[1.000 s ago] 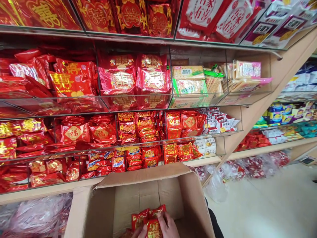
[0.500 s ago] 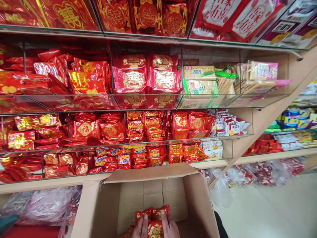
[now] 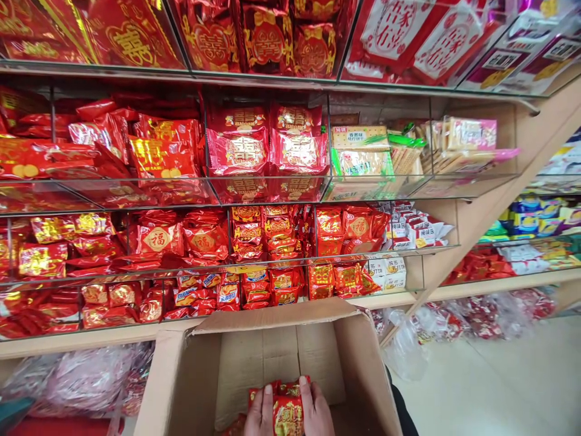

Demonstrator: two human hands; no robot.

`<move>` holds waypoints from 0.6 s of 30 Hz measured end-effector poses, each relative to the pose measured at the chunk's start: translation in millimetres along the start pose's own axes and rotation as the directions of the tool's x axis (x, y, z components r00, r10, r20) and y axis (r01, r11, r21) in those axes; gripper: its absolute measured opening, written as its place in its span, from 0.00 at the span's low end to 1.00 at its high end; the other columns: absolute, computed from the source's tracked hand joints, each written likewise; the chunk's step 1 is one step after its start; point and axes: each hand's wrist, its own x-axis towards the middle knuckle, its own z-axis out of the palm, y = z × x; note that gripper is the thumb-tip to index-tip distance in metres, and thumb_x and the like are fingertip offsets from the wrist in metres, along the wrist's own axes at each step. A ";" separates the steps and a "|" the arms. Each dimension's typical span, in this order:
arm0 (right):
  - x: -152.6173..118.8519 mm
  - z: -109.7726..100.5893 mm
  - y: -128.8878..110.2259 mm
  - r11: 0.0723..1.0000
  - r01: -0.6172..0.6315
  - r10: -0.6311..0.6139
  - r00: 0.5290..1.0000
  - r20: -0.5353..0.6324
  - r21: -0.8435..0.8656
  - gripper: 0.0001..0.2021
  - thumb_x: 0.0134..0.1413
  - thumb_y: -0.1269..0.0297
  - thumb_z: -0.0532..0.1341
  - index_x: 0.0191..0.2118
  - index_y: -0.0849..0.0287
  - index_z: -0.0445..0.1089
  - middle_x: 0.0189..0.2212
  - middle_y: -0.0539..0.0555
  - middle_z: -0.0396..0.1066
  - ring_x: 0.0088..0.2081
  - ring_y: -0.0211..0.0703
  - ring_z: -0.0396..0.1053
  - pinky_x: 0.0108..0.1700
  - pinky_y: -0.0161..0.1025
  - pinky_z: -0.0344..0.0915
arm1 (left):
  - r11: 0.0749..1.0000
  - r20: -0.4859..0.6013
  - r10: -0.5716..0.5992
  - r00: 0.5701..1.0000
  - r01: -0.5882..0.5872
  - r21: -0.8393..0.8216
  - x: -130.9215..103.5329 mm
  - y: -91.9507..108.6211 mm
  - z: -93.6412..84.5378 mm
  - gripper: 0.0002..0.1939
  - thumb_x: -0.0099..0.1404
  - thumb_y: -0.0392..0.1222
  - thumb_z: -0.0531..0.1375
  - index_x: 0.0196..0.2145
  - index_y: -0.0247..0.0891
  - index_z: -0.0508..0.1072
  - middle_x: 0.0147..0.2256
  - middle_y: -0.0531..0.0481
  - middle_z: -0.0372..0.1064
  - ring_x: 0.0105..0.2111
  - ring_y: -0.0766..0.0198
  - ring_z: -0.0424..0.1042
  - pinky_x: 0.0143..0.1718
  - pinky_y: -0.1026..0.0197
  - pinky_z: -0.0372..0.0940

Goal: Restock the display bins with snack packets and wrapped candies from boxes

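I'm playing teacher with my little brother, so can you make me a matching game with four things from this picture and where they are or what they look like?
Things:
1. Cardboard box
2. Nearest red packet
3. Green-edged crackers
4. Clear plastic bag

Matches:
A. between the left hand and the right hand
B. low down, right of the box
C. brown and open
D. just right of the pink packets

Right pairs: 1-C, 2-A, 3-D, 4-B

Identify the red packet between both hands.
Front packet in the cardboard box, flanked by left hand and right hand; neighbouring red packets show behind it.
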 end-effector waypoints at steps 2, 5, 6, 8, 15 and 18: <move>-4.2 -4.2 -6.2 0.999 -0.027 0.026 0.999 -0.018 -0.038 0.25 0.52 0.48 0.34 0.31 0.58 0.61 0.32 0.60 0.70 0.37 0.46 0.67 0.37 0.36 0.60 | 1.000 -0.006 0.003 1.000 -0.003 0.000 -1.3 1.8 -0.8 0.10 0.52 0.39 0.54 0.33 0.38 0.70 0.41 0.48 0.68 0.48 0.58 0.60 0.50 0.62 0.53; -9.4 -8.3 -12.4 0.990 -0.045 0.038 0.998 -0.051 -0.137 0.25 0.52 0.49 0.34 0.31 0.59 0.62 0.31 0.60 0.70 0.36 0.48 0.67 0.37 0.38 0.59 | 1.000 -0.011 0.005 1.000 -0.005 -0.001 -4.1 1.4 -3.2 0.10 0.56 0.42 0.53 0.35 0.36 0.68 0.43 0.46 0.66 0.46 0.59 0.62 0.49 0.55 0.54; -10.3 -9.1 -13.7 0.986 -0.038 0.028 0.998 -0.061 -0.160 0.25 0.53 0.50 0.34 0.30 0.59 0.62 0.31 0.61 0.70 0.36 0.49 0.67 0.37 0.38 0.59 | 1.000 -0.008 0.008 1.000 -0.008 -0.001 -4.8 1.1 -4.2 0.11 0.57 0.42 0.53 0.36 0.37 0.68 0.43 0.46 0.65 0.46 0.60 0.62 0.49 0.53 0.54; -10.7 -9.9 -15.7 0.983 -0.009 -0.005 0.997 -0.075 -0.184 0.25 0.53 0.50 0.34 0.30 0.59 0.62 0.30 0.61 0.70 0.36 0.49 0.67 0.36 0.39 0.59 | 1.000 -0.007 0.020 1.000 -0.020 0.000 -4.9 0.6 -6.2 0.12 0.58 0.43 0.52 0.38 0.36 0.67 0.44 0.46 0.64 0.46 0.61 0.61 0.48 0.51 0.54; -5.8 -6.4 -13.1 0.984 0.019 -0.035 0.996 -0.086 -0.176 0.27 0.53 0.49 0.31 0.29 0.58 0.61 0.29 0.60 0.70 0.35 0.47 0.67 0.35 0.38 0.59 | 0.993 0.055 0.095 0.994 -0.098 0.062 2.4 -10.1 -6.0 0.13 0.49 0.35 0.52 0.33 0.37 0.72 0.43 0.46 0.67 0.51 0.56 0.54 0.54 0.61 0.47; -7.6 -4.6 -8.4 0.991 0.022 -0.031 0.997 -0.067 -0.128 0.27 0.52 0.48 0.32 0.31 0.58 0.62 0.31 0.59 0.70 0.35 0.46 0.67 0.35 0.36 0.59 | 0.986 0.094 0.124 0.988 -0.133 0.103 3.2 -18.6 -3.7 0.15 0.47 0.31 0.50 0.31 0.35 0.72 0.45 0.47 0.65 0.53 0.58 0.51 0.55 0.62 0.44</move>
